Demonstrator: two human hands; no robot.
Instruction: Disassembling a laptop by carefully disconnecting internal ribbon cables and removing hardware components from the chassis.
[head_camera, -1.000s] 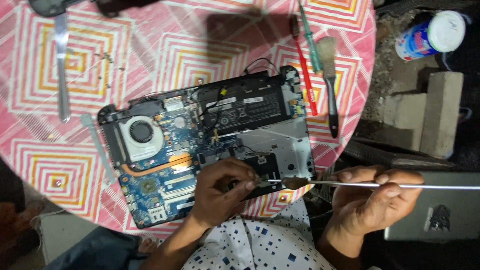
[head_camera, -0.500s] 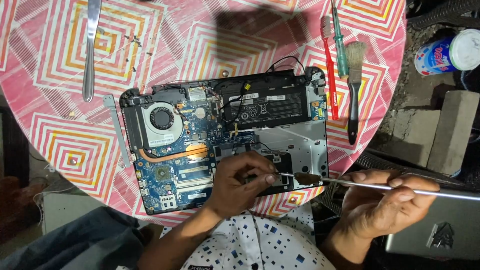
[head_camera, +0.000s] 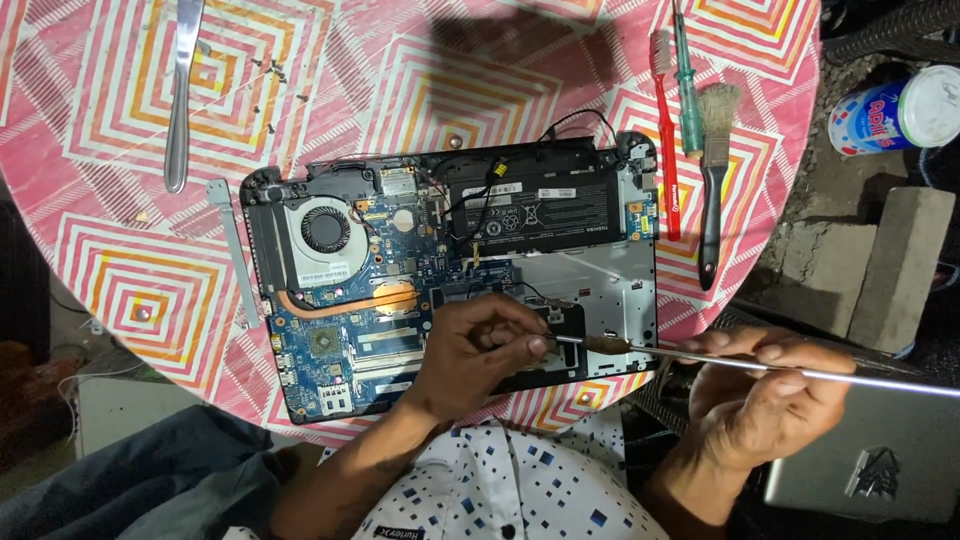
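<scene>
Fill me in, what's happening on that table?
A person is bent over an opened laptop, its board, fan and battery exposed, on a round table with a red patterned cloth. The left hand rests fingertips on the lower middle of the board. The right hand holds a long thin metal rod whose tip meets the left fingers. A brush lies to the side.

An opened laptop base (head_camera: 450, 290) lies flat on the bench with its bottom cover off, showing a blue circuit board, a round fan with a copper heat pipe, and a black battery along the far edge. A long, thin metal rod (head_camera: 760, 366) lies nearly level across its near right corner, tip over the dark recess there.
</scene>
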